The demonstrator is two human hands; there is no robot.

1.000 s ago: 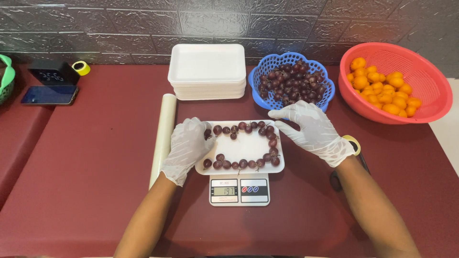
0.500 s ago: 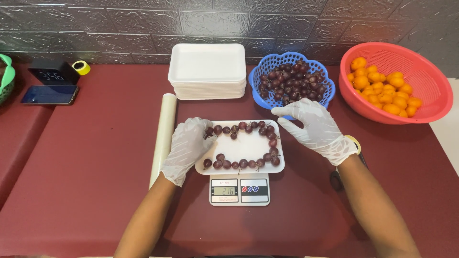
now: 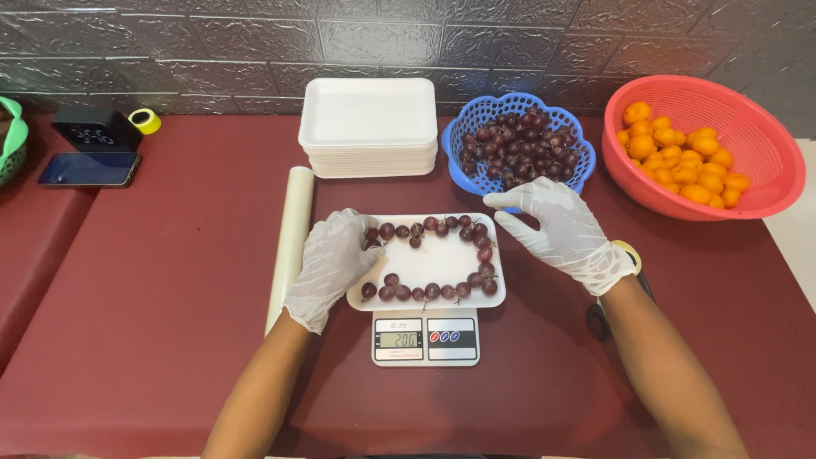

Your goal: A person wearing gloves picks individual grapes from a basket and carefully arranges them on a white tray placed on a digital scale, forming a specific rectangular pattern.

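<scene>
With our gloved left hand [image 3: 330, 265] resting open on the nine o'clock rim of the white foam tray [image 3: 429, 265] of dark red grapes [image 3: 476, 255] atop the small digital scale [image 3: 425, 337], our open right hand [image 3: 561, 229] should steady the two o'clock corner gently, adding no weight.

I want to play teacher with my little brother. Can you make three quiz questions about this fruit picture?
1. True or false: the left hand rests on the white tray.
2. Which basket holds the orange fruit? A blue, B red, C green.
3. Fill in: the tray sits on a digital ____.

Key: 1 true. 2 B, the red basket. 3 scale.
</scene>
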